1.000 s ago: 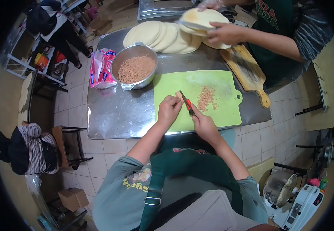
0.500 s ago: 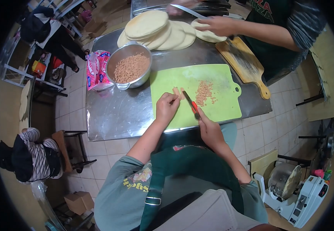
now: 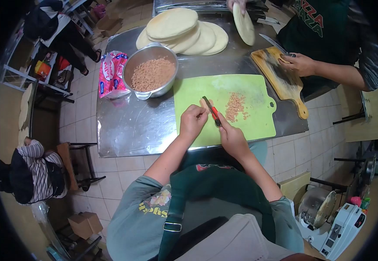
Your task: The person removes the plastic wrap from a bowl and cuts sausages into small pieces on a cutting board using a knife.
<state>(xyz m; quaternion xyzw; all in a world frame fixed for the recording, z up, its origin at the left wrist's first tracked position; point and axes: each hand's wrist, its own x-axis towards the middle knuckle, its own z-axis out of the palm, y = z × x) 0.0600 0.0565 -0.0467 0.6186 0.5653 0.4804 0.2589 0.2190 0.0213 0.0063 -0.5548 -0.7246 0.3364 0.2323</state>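
Head camera, right hand (image 3: 234, 140) gripping a knife (image 3: 215, 115), left hand (image 3: 193, 121) pinching a meat strip (image 3: 203, 103) on the green board (image 3: 223, 88), diced meat (image 3: 235, 106) right of the knife, pot (image 3: 164, 88) left of the board.

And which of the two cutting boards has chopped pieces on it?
The green board: chopped pieces lie on it, right of the knife. The other, a wooden board, shows none.

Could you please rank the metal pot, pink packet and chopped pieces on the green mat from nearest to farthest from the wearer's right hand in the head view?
From the right hand:
1. Chopped pieces, just beyond it on the green mat.
2. Metal pot, left, by the mat's far left corner.
3. Pink packet, farther left, beside the pot.
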